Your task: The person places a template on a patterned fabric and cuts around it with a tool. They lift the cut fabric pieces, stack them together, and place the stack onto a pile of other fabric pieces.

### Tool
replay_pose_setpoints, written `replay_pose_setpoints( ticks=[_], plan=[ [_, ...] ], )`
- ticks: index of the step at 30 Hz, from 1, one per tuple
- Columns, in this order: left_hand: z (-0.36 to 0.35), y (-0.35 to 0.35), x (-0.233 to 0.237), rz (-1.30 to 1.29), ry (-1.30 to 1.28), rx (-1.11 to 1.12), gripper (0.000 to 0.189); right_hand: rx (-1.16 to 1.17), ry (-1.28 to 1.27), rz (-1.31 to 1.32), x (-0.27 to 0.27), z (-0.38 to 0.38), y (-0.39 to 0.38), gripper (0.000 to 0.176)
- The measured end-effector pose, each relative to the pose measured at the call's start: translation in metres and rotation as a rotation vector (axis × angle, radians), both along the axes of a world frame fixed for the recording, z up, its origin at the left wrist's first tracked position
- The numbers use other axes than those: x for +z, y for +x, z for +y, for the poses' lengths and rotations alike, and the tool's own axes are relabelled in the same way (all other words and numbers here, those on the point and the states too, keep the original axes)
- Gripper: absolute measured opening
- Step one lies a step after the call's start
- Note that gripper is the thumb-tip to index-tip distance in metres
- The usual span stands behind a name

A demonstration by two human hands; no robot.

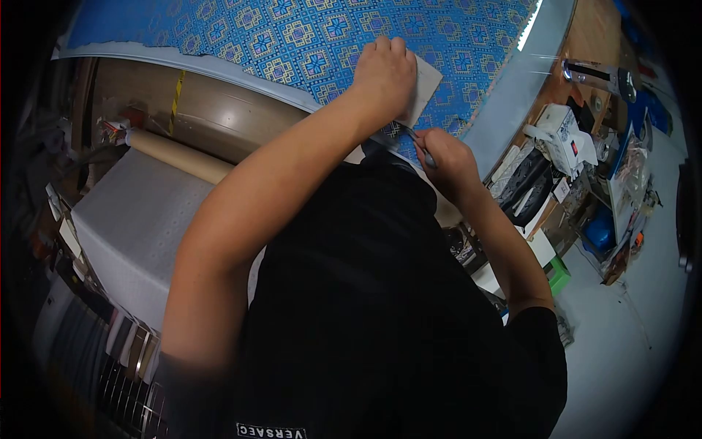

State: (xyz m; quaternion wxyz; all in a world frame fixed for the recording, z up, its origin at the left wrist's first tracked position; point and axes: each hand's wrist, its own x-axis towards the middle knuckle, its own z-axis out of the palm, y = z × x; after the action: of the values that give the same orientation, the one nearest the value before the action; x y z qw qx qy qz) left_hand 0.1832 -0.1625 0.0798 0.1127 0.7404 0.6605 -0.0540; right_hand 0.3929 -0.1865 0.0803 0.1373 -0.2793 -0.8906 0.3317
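Blue cloth-like sheet [281, 44] with a yellow and purple geometric pattern covers the worktop ahead of me. On it lies a flat cream-coloured board [428, 91], which my left hand [386, 69] grips and presses down with curled fingers. Just below, near the sheet's front edge, my right hand [447, 162] is closed around a slim grey-handled tool [429, 157]. The tool points toward the board's lower corner; its kind and tip are hard to make out.
A roll of pale material [146, 212] with a brown core [183, 157] stands on the left. The worktop's light edge [504, 121] runs along the right. Beyond it are a white box [561, 139], a clear container [599, 79] and assorted clutter.
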Motion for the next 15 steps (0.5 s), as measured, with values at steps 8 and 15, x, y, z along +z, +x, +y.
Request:
replay_pose_setpoints(
  ticks=[8,15],
  plan=[
    [0.000,-0.009,-0.008,-0.027,0.097,-0.066,0.077,0.020,0.070,-0.044,0.004,-0.001,-0.045,0.017],
    [0.015,-0.044,-0.011,-0.024,0.043,-0.442,0.032,0.018,0.145,0.008,0.011,0.005,-0.054,0.017]
  ],
)
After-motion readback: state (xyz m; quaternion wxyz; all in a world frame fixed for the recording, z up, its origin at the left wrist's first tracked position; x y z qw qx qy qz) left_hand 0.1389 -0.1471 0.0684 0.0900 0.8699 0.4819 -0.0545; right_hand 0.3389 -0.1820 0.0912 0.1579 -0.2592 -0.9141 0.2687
